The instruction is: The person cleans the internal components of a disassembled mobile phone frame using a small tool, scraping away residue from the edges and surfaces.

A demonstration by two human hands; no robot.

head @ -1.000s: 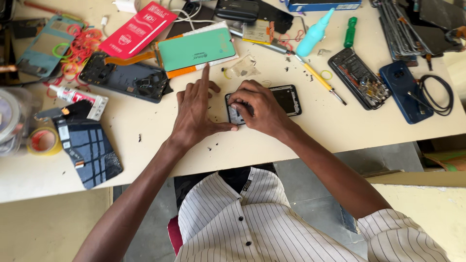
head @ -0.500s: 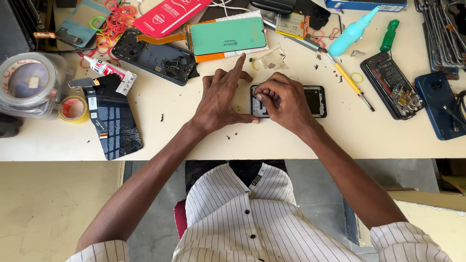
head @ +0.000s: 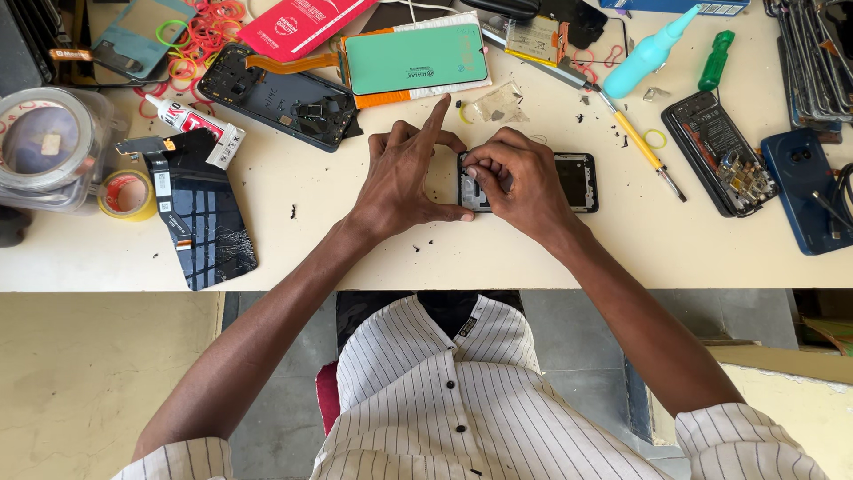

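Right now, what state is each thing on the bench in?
Left hand: pressed on the phone frame's left end, index finger raised.
Right hand: fingertips pinching at the frame's left end.
Phone frame: lying flat, opened.
Green-backed screen: flat, detached.
Cracked screen: shattered, detached.
Black phone: back off, insides exposed.
Blue squeeze bottle: lying on its side.

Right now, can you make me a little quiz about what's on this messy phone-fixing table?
1. True or false: both hands touch the open phone frame.
2. Which lies nearest the left hand? A) green-handled screwdriver B) green screen panel C) yellow tape roll
3. What colour is the squeeze bottle?

Key:
1. True; the right hand works at its left end.
2. B
3. Light blue.
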